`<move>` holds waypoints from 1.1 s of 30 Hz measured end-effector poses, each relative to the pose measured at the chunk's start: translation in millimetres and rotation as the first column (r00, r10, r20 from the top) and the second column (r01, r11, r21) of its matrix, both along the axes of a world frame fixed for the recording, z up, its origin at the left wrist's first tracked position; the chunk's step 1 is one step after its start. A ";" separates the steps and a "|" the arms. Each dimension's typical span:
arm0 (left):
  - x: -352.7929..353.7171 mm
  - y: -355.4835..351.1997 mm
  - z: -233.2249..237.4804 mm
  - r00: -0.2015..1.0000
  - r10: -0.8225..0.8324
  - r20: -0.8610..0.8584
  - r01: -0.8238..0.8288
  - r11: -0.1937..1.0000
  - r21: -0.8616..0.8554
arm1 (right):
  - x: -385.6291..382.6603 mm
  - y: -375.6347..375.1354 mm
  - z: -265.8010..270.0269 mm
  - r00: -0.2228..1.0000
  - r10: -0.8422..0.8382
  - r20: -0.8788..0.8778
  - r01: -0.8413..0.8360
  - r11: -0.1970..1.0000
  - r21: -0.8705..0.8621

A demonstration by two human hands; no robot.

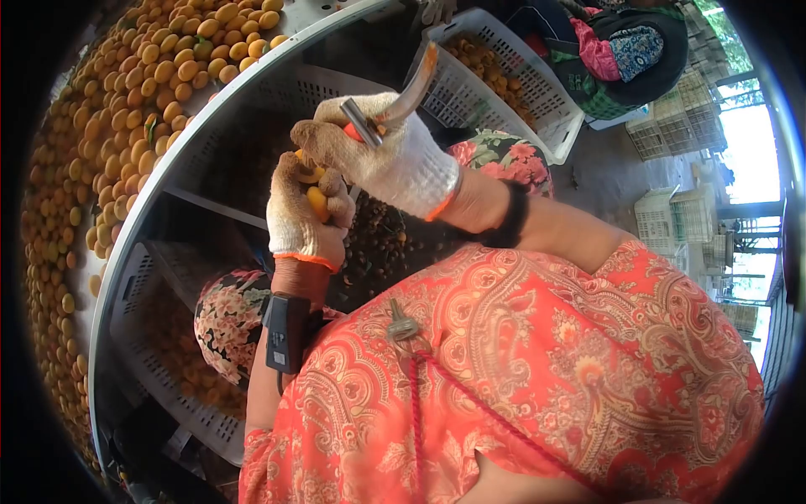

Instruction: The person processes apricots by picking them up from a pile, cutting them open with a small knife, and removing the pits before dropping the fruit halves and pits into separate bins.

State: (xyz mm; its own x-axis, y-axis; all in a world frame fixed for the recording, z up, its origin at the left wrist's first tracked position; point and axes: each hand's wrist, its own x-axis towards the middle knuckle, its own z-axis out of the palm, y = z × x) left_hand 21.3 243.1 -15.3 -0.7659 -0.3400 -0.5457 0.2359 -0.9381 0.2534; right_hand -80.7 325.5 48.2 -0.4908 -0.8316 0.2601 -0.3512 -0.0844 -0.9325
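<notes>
My left hand (306,214), in a soiled white knit glove with an orange cuff, has its fingers curled round a small yellow-orange fruit (317,203). Just above it and touching or nearly touching is my right hand (386,155), gloved the same way. The right fingers wrap round a tool with a red part and a metal crosspiece; its curved blade (411,92), stained orange, points up and away. Another bit of orange shows between the two hands. The right fingertips partly hide what lies there.
Many orange fruits (159,84) cover a metal-rimmed table (186,139) at the left. White crates (558,126) holding orange pieces stand at the top and lower left. A co-worker (634,55) is at the upper right, near stacked crates (663,126). Dark scraps lie below my hands.
</notes>
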 end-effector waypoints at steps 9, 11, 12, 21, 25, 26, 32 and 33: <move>4.9 -0.7 -12.8 0.998 0.055 0.005 -0.054 0.997 -0.054 | -6.5 -4.8 -32.4 0.957 -0.023 -0.289 -0.031 0.983 -0.179; 9.4 -3.2 -19.1 0.995 0.095 0.001 -0.095 0.994 -0.052 | 8.6 -0.3 -3.6 0.998 -0.020 -0.055 0.032 0.974 0.226; 10.6 -8.1 -24.3 0.996 0.080 -0.033 -0.082 0.994 -0.070 | 9.2 -2.5 -10.4 0.999 -0.025 -0.037 0.033 0.971 0.236; 23.8 -12.1 -12.7 0.983 -0.056 -0.176 -0.036 0.879 -0.476 | 3.2 -5.2 14.6 0.944 -0.118 -0.307 0.149 0.986 0.078; 22.7 -13.2 -14.0 0.976 -0.139 -0.167 0.023 0.829 -0.559 | -1.9 -9.2 20.6 0.697 0.108 -0.709 0.043 0.980 0.192; 22.5 -12.9 -11.9 0.980 -0.152 -0.131 0.046 0.806 -0.590 | -2.5 -10.2 13.0 0.676 0.160 -0.720 0.005 0.975 0.221; 27.3 -11.8 -7.7 0.983 -0.180 -0.038 0.110 0.741 -0.662 | 4.2 -10.5 1.6 0.489 0.248 -0.837 -0.034 0.964 0.265; 31.4 -12.2 -6.7 0.983 -0.181 -0.042 0.108 0.739 -0.666 | 5.9 -10.1 -0.2 0.484 0.244 -0.840 -0.032 0.965 0.262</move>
State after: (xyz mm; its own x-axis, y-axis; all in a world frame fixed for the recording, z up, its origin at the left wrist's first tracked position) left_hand 52.7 230.9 -21.9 -0.8719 -0.4667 -0.1480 0.1693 -0.5711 0.8033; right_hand -74.9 315.4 47.9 0.0159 -0.9479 0.3181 -0.9827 -0.0735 -0.1698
